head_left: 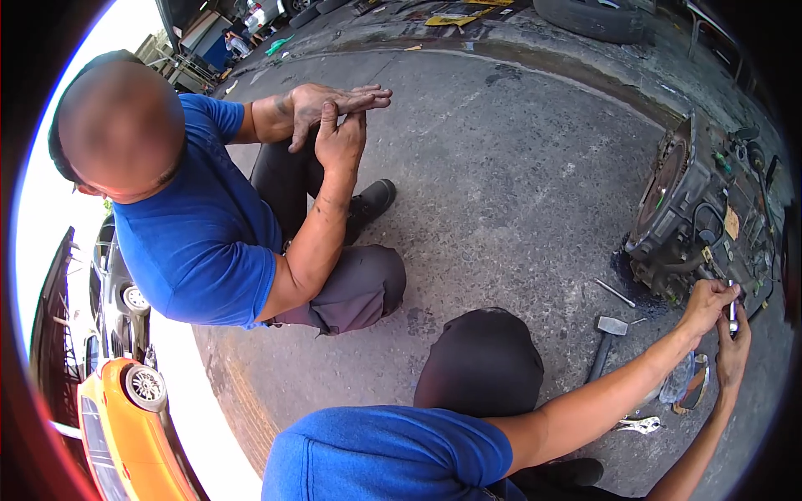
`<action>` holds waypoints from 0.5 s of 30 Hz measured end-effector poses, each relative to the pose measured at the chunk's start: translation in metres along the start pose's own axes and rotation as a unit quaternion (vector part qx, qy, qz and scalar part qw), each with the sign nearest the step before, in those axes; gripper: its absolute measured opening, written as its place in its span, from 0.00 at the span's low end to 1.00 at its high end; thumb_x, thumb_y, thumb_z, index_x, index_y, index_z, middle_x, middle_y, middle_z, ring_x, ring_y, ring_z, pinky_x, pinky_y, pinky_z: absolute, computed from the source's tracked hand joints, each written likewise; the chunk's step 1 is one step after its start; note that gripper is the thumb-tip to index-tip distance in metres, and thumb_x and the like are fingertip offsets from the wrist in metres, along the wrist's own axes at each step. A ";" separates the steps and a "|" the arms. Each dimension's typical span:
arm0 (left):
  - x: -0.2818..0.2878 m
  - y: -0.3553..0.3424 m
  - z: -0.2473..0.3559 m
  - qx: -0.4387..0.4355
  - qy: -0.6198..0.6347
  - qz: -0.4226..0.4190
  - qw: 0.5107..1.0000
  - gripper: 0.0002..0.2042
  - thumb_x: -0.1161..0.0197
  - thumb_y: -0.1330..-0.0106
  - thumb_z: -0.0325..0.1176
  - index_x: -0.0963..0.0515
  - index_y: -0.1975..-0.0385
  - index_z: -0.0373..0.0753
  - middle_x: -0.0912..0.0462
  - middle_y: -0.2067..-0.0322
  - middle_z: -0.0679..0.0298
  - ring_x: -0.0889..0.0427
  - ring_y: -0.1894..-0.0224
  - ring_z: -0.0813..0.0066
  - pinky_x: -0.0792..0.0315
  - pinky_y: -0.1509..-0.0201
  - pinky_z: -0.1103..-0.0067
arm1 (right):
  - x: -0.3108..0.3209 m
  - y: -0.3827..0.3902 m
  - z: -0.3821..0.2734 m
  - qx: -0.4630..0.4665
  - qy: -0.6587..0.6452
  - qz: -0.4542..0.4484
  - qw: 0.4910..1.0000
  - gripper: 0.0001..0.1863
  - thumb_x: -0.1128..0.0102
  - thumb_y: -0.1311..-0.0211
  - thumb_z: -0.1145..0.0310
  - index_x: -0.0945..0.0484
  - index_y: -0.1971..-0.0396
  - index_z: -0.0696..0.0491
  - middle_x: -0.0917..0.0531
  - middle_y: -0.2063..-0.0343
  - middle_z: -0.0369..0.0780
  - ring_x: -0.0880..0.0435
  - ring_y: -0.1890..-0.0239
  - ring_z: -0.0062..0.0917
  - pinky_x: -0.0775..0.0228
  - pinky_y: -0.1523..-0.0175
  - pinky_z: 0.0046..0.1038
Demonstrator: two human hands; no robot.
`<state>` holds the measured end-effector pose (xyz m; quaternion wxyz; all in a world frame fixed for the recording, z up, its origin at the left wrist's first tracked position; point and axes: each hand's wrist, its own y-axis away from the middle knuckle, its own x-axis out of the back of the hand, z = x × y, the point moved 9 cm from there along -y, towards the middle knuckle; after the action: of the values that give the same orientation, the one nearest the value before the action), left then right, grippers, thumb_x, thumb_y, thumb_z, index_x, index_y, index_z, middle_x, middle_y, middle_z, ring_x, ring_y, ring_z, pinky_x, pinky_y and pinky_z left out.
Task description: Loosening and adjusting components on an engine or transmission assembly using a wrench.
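Note:
My left hand is closed at the upper end of a small shiny metal tool, beside the lower side of a dirty gearbox-like vehicle part. Below it, my right hand has its fingers round the lower part of the same tool. The tool stands roughly upright between the hands, and its exact kind is hard to make out. Hoses and cables run over the part's face, and a dark wet stain spreads on the ground at its foot.
A hammer, a thin metal bar, locking pliers and a clear plastic bag lie near my arms. A co-worker in a blue shirt crouches at left, hands together. Beyond are an orange car and a tire.

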<state>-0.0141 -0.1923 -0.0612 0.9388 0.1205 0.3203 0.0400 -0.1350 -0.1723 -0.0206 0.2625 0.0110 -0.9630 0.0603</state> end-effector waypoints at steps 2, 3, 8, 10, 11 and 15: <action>0.002 -0.002 0.002 -0.029 0.002 -0.007 1.000 0.10 0.29 0.52 0.32 0.21 0.85 0.34 0.22 0.85 0.65 0.27 0.82 0.80 0.32 0.77 0.79 | -0.001 0.001 0.002 -0.030 0.075 -0.019 0.997 0.22 0.49 0.38 0.71 0.35 0.47 0.66 0.23 0.56 0.43 0.27 0.55 0.23 0.38 0.47 0.25; 0.002 -0.005 -0.002 -0.031 0.002 -0.007 0.999 0.10 0.29 0.52 0.32 0.21 0.85 0.34 0.22 0.85 0.65 0.27 0.82 0.80 0.32 0.77 0.79 | -0.003 0.001 -0.004 -0.033 0.065 -0.017 0.997 0.21 0.48 0.39 0.72 0.34 0.48 0.67 0.23 0.58 0.43 0.26 0.57 0.22 0.37 0.49 0.24; -0.015 -0.011 -0.015 0.008 0.108 -0.148 0.983 0.13 0.46 0.37 0.40 0.25 0.70 0.34 0.22 0.74 0.63 0.24 0.73 0.79 0.29 0.70 0.79 | -0.006 0.000 -0.001 -0.046 0.022 -0.030 0.998 0.21 0.47 0.38 0.71 0.33 0.49 0.67 0.23 0.60 0.41 0.27 0.57 0.20 0.37 0.50 0.23; -0.023 -0.004 -0.020 0.040 0.088 -0.191 0.977 0.17 0.54 0.31 0.45 0.28 0.66 0.34 0.22 0.71 0.63 0.23 0.70 0.79 0.28 0.67 0.80 | -0.005 0.002 0.002 -0.050 0.014 -0.040 0.998 0.20 0.47 0.38 0.70 0.33 0.49 0.67 0.23 0.60 0.40 0.27 0.58 0.19 0.36 0.50 0.22; -0.025 0.000 -0.021 0.059 0.149 -0.185 0.970 0.18 0.53 0.31 0.45 0.27 0.66 0.34 0.22 0.69 0.62 0.23 0.69 0.80 0.27 0.66 0.80 | -0.007 0.002 -0.002 -0.043 -0.010 -0.048 0.998 0.21 0.46 0.38 0.69 0.32 0.49 0.66 0.23 0.60 0.40 0.27 0.57 0.19 0.37 0.50 0.21; -0.021 0.002 -0.018 0.065 0.198 -0.184 0.961 0.16 0.50 0.32 0.43 0.25 0.67 0.34 0.20 0.69 0.62 0.22 0.68 0.79 0.26 0.64 0.81 | -0.006 0.007 0.005 -0.080 -0.041 -0.048 0.995 0.20 0.46 0.38 0.69 0.32 0.50 0.66 0.23 0.61 0.38 0.28 0.58 0.17 0.37 0.50 0.20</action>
<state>-0.0421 -0.1897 -0.0619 0.8377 0.1102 0.5187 -0.1309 -0.1325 -0.1665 -0.0291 0.2251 0.0387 -0.9731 -0.0301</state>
